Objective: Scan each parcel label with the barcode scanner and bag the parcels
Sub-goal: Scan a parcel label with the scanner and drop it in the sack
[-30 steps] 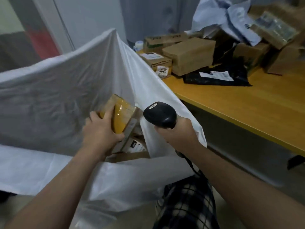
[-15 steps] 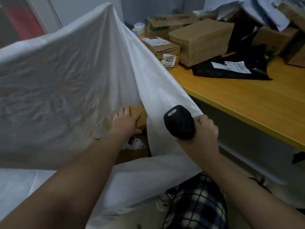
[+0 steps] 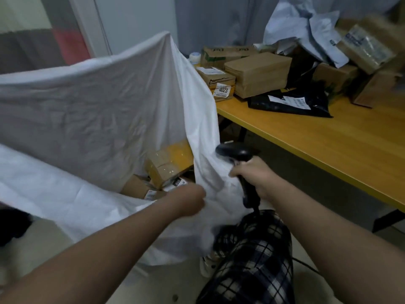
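Beside the white bag [image 3: 98, 102] holding parcels [image 3: 164, 166], our right hand [image 3: 254, 178] grips the barcode scanner [image 3: 234, 151]; our left hand [image 3: 188, 200] is too blurred to read. Next we want the black mailer [image 3: 289, 104] off the desk [image 3: 328, 145], label up.

A wooden desk [image 3: 328, 145] with a yellow front edge runs along the right. A small white jar [image 3: 194, 57], blurred, stands near its far left corner. A black desk leg [image 3: 385, 218] shows below the front edge. Behind stands a white door frame [image 3: 87, 25] beside a pink panel [image 3: 70, 44].
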Tool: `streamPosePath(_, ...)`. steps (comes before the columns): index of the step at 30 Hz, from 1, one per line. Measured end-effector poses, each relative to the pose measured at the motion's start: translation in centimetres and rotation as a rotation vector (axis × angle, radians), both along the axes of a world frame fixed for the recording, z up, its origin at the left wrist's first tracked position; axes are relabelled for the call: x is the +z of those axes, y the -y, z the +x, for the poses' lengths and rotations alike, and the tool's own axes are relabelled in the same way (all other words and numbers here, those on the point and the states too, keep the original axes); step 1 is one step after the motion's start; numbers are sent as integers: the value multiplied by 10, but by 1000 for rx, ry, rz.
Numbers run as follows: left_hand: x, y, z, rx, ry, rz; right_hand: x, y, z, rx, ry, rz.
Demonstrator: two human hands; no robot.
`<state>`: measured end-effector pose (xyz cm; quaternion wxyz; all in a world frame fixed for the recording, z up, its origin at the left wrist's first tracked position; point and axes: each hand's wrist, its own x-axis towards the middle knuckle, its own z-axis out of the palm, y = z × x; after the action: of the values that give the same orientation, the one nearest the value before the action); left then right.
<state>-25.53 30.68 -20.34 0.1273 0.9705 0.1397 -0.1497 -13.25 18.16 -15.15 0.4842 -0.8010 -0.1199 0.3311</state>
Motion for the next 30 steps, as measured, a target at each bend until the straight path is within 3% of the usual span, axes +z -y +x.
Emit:
streamPosePath(2, 37, -17, 1, 262, 512, -81, 37, -14, -4, -35, 27, 154)
streamPosePath(4, 86, -27, -6, 378, 957, -129, 75, -26, -8, -64, 24, 341)
streamPosePath(6, 119, -30, -16, 315, 1165, -209, 100, -30, -8, -112, 4, 484)
streamPosePath(7, 130, -28, -18, 220, 1119, -223, 105, -28, -7, -133, 11, 492)
streamPosePath(11, 131, -4, -16, -149, 539, -154, 88, 0, -6, -207, 47, 342)
streamPosePath(18, 134, 17, 9, -121, 311, -431, 77, 35, 12, -266, 129, 308)
streamPosePath(21, 143, 16, 32, -86, 304, -492, 79, 38, 25, -219, 220, 271)
streamPosePath(30, 146, -31, 160, -23, 601, -12, 92, 20, 97, -265, 367, 280)
